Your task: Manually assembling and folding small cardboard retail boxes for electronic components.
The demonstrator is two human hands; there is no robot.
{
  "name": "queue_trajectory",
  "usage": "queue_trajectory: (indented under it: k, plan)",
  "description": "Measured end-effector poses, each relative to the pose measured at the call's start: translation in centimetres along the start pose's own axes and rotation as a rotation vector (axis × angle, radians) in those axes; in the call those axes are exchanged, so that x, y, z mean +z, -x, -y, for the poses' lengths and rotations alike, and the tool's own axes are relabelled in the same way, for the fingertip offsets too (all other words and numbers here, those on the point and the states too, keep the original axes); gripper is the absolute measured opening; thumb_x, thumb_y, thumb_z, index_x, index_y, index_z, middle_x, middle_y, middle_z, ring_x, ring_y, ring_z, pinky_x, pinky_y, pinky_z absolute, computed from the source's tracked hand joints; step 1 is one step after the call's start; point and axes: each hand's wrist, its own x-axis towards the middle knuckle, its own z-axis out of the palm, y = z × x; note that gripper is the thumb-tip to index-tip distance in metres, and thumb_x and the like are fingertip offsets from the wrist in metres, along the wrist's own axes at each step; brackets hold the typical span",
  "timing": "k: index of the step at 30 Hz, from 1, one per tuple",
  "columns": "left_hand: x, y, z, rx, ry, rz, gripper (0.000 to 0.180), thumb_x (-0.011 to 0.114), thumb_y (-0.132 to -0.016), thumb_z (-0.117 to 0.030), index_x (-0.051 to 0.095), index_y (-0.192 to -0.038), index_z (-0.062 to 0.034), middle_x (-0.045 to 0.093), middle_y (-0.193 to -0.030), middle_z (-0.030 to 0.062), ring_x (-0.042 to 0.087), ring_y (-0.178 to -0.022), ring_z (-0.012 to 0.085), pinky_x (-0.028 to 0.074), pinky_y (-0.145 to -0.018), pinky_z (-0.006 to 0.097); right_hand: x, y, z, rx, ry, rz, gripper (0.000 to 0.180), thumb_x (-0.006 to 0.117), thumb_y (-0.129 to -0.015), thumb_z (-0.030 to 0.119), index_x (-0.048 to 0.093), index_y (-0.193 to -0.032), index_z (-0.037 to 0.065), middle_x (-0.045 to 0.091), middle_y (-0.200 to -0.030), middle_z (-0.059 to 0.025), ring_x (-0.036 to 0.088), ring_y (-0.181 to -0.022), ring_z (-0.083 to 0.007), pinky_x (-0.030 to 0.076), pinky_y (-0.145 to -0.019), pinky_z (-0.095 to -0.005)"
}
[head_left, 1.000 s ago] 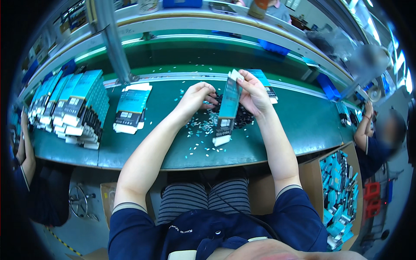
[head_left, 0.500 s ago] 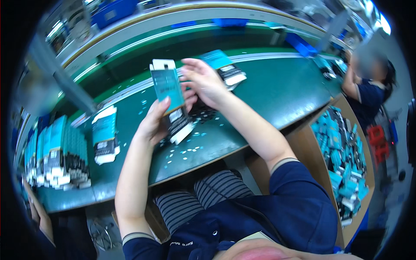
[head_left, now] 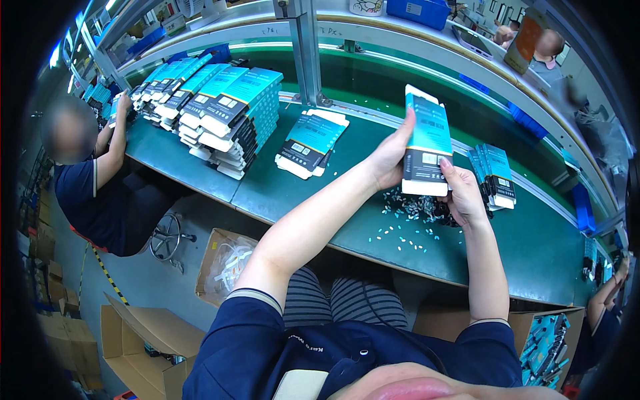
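Observation:
A flat teal-and-black carton with white end flaps is held up over the table; whether it is one or several layered together I cannot tell. My left hand grips its left edge, thumb on the front face. At the lower right corner my right hand is closed on it, thumb against the black part. Below lie many small white and teal paper scraps and some dark bits. A few similar cartons lie just right of my right hand, and a small stack of cartons lies to the left.
Tall rows of stacked cartons stand on the green table at left, beside a metal post. Co-workers sit at left and far right. Open cardboard boxes stand on the floor; one at right holds teal scraps.
The view has swung left, showing more stacked cartons. My right hand, earlier raised with fingers apart beside the carton, now grips its lower right corner. My left hand still holds the carton.

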Motion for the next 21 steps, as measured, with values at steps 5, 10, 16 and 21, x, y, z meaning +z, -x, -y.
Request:
queue_trajectory:
  k: [5, 10, 16, 21]
  plan:
    - [-0.9, -1.0, 1.2, 0.086, -0.069, -0.354, 0.051, 0.040, -0.095, -0.045, 0.050, -0.116, -0.0001, 0.061, -0.106, 0.0139, 0.063, -0.095, 0.0231, 0.053, -0.079, 0.035, -0.6, -0.6, -0.5, 0.011, 0.137, -0.041, 0.029, 0.057, -0.091, 0.029, 0.063, -0.086, 0.002, 0.063, -0.076, -0.0025, 0.056, -0.065, -0.0061, 0.043, -0.059, -0.0186]
    - [0.8, -1.1, 2.8, 0.068, -0.419, -0.305, 0.042, 0.045, -0.096, -0.034, 0.054, -0.108, 0.0042, 0.064, -0.093, 0.0117, 0.062, -0.087, 0.0159, 0.051, -0.076, 0.029, 0.1, -1.2, -0.6, -0.371, -0.203, -0.324, 0.037, 0.056, -0.091, 0.012, 0.037, -0.120, 0.001, 0.061, -0.102, -0.0136, 0.060, -0.093, -0.0145, 0.049, -0.080, -0.0268]
    - [2.0, -1.0, 4.8, 0.448, -0.454, -0.329, 0.040, 0.045, -0.097, -0.015, 0.032, -0.134, -0.0059, 0.062, -0.095, 0.0142, 0.060, -0.083, 0.0121, 0.049, -0.072, 0.025, 0.2, -1.0, -0.9, -0.449, -0.108, -0.321, 0.051, 0.052, -0.092, 0.008, 0.031, -0.138, 0.007, 0.058, -0.111, -0.0131, 0.057, -0.100, -0.0150, 0.048, -0.083, -0.0275]
    - [1.7, -1.5, 5.9, 0.457, -0.601, -0.362, 0.025, 0.046, -0.097, -0.021, 0.041, -0.115, -0.0043, 0.060, -0.082, 0.0095, 0.055, -0.072, 0.0084, 0.045, -0.060, 0.024, 0.5, -0.6, -0.3, -0.474, -0.081, -0.406, 0.015, 0.052, -0.094, 0.017, 0.049, -0.104, 0.006, 0.060, -0.085, -0.0037, 0.054, -0.076, -0.0061, 0.044, -0.068, -0.0197]
